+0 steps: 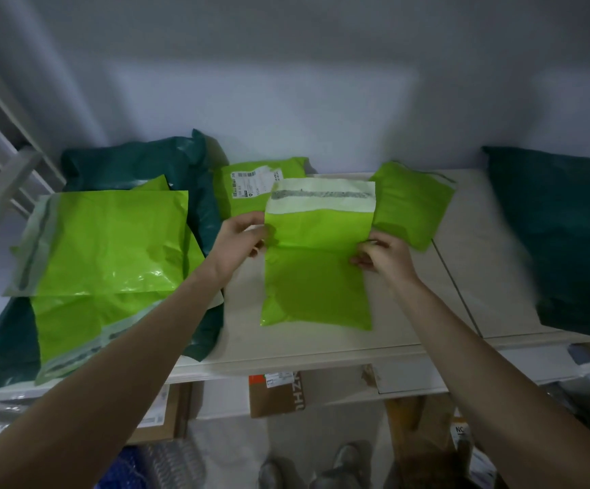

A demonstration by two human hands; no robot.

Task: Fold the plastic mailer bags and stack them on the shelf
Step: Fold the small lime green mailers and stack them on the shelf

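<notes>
Left hand (242,238) and right hand (380,254) pinched the lime mailer bag (316,277) at opposite side edges, fingers closed on plastic, apparently to fold it flat on the shelf (410,333).

Centre mailer: a lime-green mailer bag (316,277) lay flat on the pale shelf (462,277), its white adhesive flap (321,199) at the far end.
Left hand: the left hand (240,241) pinched the bag's left edge at mid-length.
Right hand: the right hand (380,254) gripped the right edge, fingers curled onto the plastic.
Left pile: two unfolded green mailers (110,248) lay overlapped on a dark teal bag (138,160).
Rear items: a labelled green mailer (247,188) and a folded green mailer (410,202) sat behind the centre mailer.
Right side: a second dark teal bag (561,234) lay well apart.
Below shelf: cardboard boxes (279,393) and shoes (346,457) were visible.
</notes>
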